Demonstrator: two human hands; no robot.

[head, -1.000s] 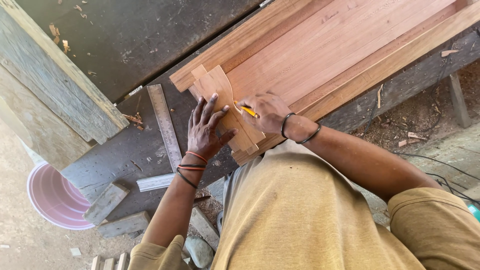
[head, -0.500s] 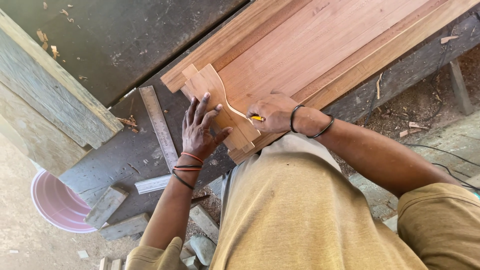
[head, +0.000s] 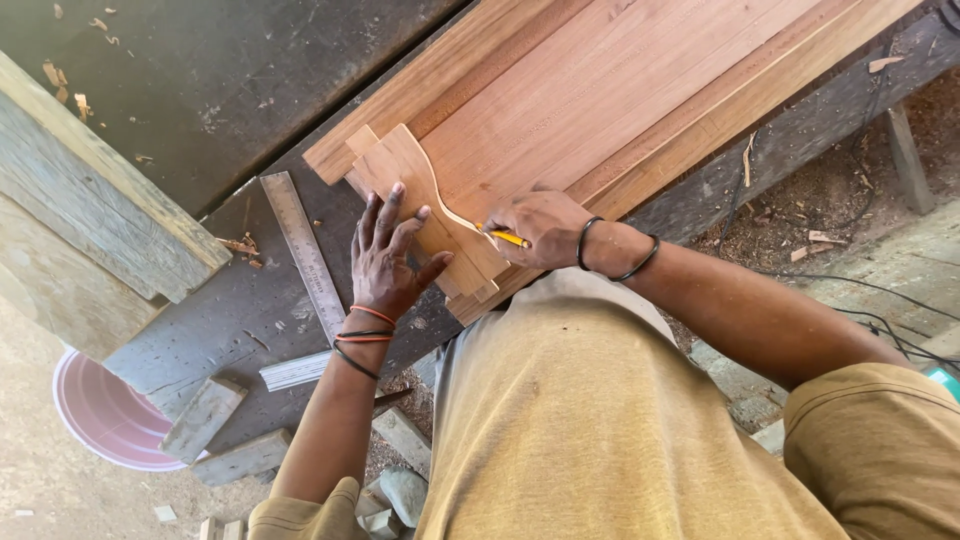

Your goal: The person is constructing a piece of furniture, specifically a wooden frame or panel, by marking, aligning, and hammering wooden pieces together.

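Overhead: long boards point(head: 620, 110) lie across the bench point(head: 230, 300), near its front edge. Left hand point(head: 392, 262), fingers spread, pins a curved pattern point(head: 420, 195) flat there; right hand point(head: 540, 228), fingers pinched around a yellow pencil point(head: 508, 238), traces its edge.

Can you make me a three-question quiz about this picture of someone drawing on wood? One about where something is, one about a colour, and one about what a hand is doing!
1. Where is the ruler?
A. left of the left hand
B. on the red boards
C. in the bucket

2. What colour is the pencil?
A. blue
B. yellow
C. green

3. What is the left hand doing?
A. making a fist
B. lifting the ruler
C. pressing flat on the curved template

Answers: 1 A, it lies on the dark bench beside that hand. 2 B, yellow shows at the right hand. 3 C, fingers are spread on the wood.
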